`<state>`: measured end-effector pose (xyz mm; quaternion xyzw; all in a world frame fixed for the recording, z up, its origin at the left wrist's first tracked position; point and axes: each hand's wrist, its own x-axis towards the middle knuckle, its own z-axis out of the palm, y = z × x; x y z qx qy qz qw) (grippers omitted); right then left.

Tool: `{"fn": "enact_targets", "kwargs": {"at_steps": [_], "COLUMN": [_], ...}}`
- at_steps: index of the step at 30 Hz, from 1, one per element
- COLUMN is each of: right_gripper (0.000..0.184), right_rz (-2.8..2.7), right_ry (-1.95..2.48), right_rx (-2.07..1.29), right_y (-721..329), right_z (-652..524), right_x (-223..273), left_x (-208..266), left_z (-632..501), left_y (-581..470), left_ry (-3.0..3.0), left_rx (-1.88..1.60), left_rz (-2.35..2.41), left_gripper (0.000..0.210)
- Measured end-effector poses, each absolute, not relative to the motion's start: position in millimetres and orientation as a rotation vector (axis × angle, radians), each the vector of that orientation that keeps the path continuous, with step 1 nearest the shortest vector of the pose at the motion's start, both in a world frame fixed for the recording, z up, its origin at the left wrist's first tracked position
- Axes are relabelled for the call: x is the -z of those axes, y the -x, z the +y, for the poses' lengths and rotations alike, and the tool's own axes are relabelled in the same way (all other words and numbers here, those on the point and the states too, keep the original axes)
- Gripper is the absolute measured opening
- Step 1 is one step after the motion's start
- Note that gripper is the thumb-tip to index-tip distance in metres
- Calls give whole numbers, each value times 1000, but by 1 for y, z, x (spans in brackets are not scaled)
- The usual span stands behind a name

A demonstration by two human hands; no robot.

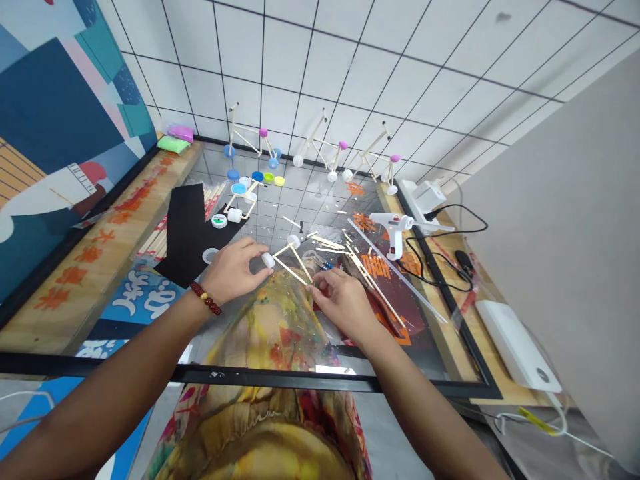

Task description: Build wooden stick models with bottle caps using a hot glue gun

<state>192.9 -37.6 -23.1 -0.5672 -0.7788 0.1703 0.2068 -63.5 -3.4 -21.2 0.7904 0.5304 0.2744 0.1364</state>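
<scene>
In the head view, the stick frame (291, 271) is held over the bench (273, 220), between the hands. Its near cap (269, 260) is pinched by the left hand (237, 270), thumb and forefinger barely parted; its stick ends are nipped by the right hand (341, 298), fingers nearly closed. The frame is judged light and stiff but fragile at its joints, best gripped by cap and stick ends, unsqueezed.

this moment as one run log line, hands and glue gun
left hand: pinching white cap | right hand: holding stick frame at near end | glue gun: unheld, right of stick frame
</scene>
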Motion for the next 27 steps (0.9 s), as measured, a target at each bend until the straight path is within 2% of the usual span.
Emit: {"fn": "enact_targets", "kwargs": {"at_steps": [27], "right_gripper": [12], "right_rz": [-2193], "right_ry": [1496], "right_rx": [-458], "right_y": [-194], "right_z": [-37], "right_x": [27], "left_x": [21], "left_z": [-3], "left_y": [63], "left_ry": [-2283], "left_rx": [-808], "left_rz": [1536], "left_gripper": [34]}}
